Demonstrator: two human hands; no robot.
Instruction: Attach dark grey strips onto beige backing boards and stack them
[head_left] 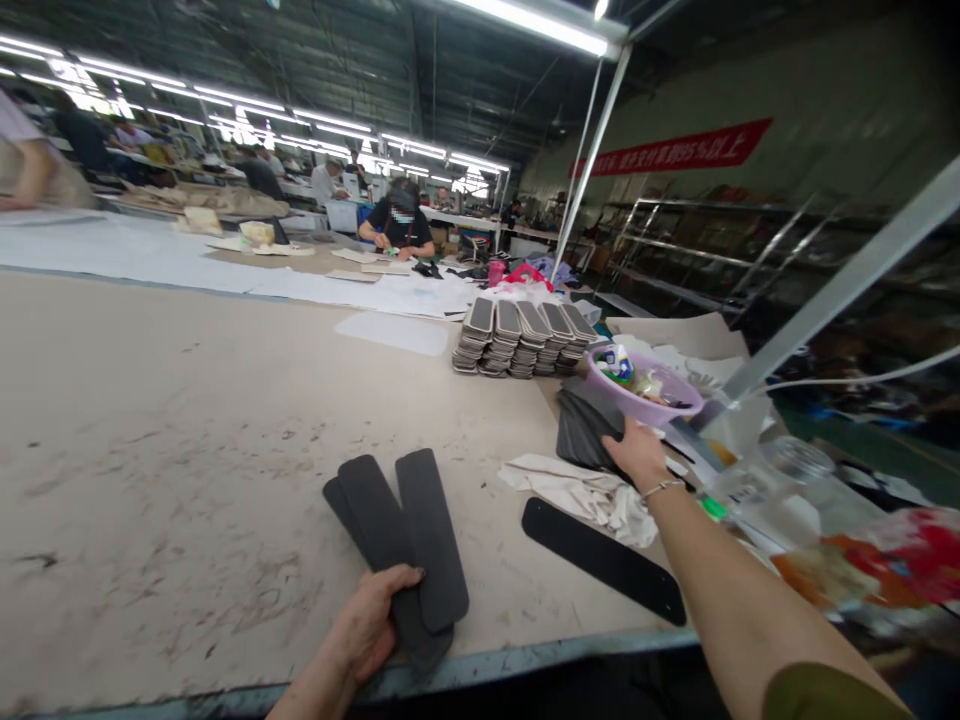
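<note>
My left hand point(371, 620) is closed around a few dark grey round-ended strips point(409, 540), fanned out above the table's front edge. The thumb presses on the top strip. Further right, my right hand point(637, 453) reaches to a pile of black sheet pieces point(585, 430), its fingers at the pile's right edge; whether they grip a piece is hidden. Between my hands lie a crumpled white cloth point(581, 490) and a black strip with small holes at its ends point(600, 555).
Several stacks of pale-edged grey strips point(521, 340) stand behind the black pieces. A lilac basin point(645, 400) of small items sits to their right, near a metal post point(847, 280) and a clear plastic jar point(799, 465). Across the table, a person point(401, 220) works bent over pieces.
</note>
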